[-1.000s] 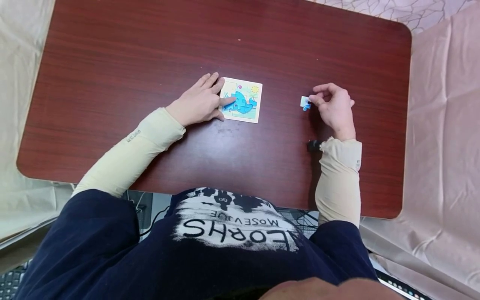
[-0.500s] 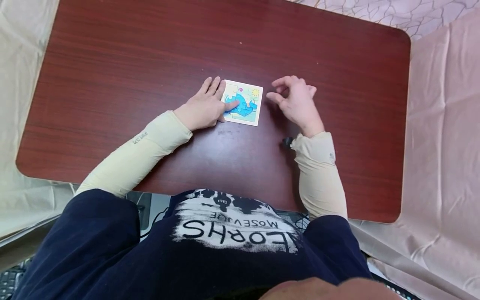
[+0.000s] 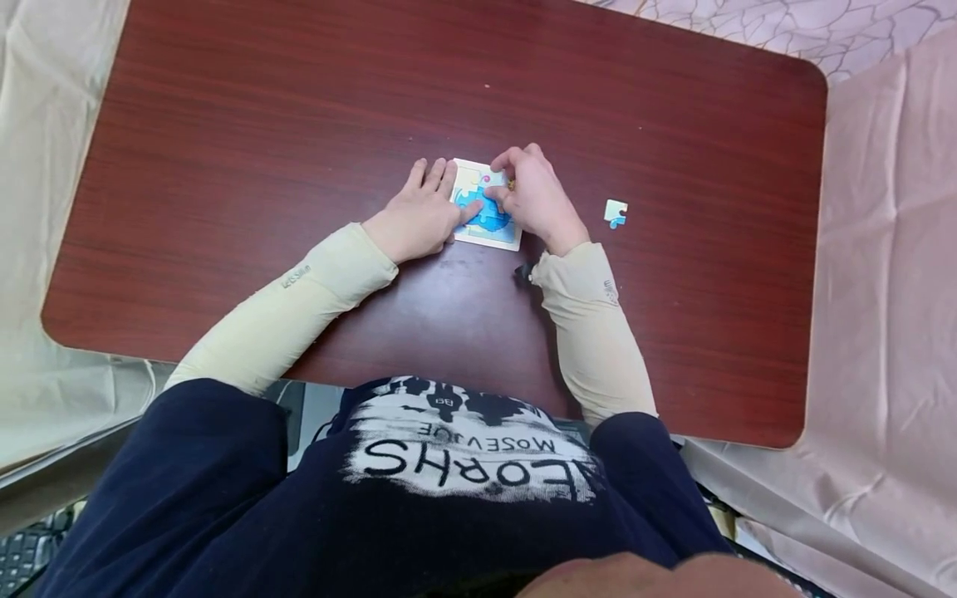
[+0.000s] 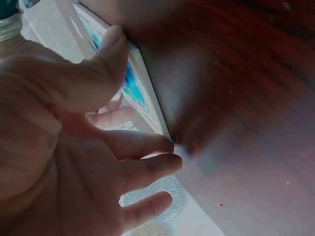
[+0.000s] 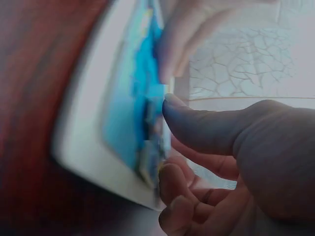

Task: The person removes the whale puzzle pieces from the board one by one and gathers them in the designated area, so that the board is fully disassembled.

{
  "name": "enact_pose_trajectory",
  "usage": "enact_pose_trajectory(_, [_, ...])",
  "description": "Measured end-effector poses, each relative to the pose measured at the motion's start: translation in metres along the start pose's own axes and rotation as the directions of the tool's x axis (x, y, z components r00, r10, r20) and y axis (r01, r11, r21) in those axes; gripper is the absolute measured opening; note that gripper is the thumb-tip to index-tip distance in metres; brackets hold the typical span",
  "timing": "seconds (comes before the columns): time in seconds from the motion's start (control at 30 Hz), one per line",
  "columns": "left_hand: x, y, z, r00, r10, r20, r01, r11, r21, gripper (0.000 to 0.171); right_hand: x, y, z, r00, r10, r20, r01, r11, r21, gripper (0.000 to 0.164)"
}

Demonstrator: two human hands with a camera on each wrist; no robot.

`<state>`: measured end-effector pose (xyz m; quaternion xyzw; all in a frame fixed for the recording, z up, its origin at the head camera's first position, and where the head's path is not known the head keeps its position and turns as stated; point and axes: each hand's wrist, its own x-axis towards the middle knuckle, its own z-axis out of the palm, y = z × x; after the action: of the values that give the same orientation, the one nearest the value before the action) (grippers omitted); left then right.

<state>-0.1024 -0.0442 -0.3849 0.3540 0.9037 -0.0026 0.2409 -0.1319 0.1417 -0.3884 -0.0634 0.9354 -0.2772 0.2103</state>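
A small framed jigsaw puzzle point(image 3: 492, 223) with a blue sea animal lies flat on the table. My left hand point(image 3: 417, 214) rests along its left side, one finger reaching onto the blue picture and the others straight at the pale frame point(image 4: 151, 96). Over the puzzle's right half is my right hand point(image 3: 540, 198). In the right wrist view its thumb and curled fingers pinch at a puzzle piece point(image 5: 146, 164), which stands tilted out of the picture beside a dark gap. The palm hides much of that side in the head view. One loose puzzle piece point(image 3: 615, 208) lies farther right.
The dark red-brown table point(image 3: 299, 100) has rounded corners. A small black object point(image 3: 522, 274) sits at the right wrist beside the cream sleeve point(image 3: 598, 332). Pale cloth point(image 3: 860, 291) hangs past the right edge.
My right hand has travelled left from the loose piece, let go there, to the puzzle's right half. My left hand has stayed on the puzzle, and the loose piece is in full view again.
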Motion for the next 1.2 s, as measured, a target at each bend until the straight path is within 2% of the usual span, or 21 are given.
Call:
enact_pose_trajectory(0.1, [-0.0004, 0.0006, -0.0015, 1.0, -0.006, 0.003, 0.006, 1.0, -0.008, 0.064, 0.0007, 0.0019, 0.0044, 1.0, 0.004, -0.002, -0.004, 1.0, -0.009, 0.036])
enact_pose_trajectory(0.4, [-0.0003, 0.0008, -0.0038, 1.0, -0.011, -0.017, 0.011, 1.0, -0.021, 0.064, 0.0034, 0.0033, 0.0066, 0.998, -0.058, -0.013, 0.058, 0.997, -0.059, 0.03])
enact_pose_trajectory(0.73, [0.0013, 0.0012, -0.0022, 1.0, 0.005, -0.02, -0.005, 1.0, -0.004, 0.065, 0.0066, 0.0013, 0.0046, 0.997, -0.038, 0.066, 0.046, 0.99, -0.13, 0.029])
enact_pose_trajectory(1.2, [0.0034, 0.0017, -0.0024, 0.999, -0.001, -0.045, 0.001, 1.0, 0.0, 0.06, 0.0054, 0.0021, 0.0068, 1.0, -0.018, -0.006, 0.017, 0.996, -0.092, 0.028])
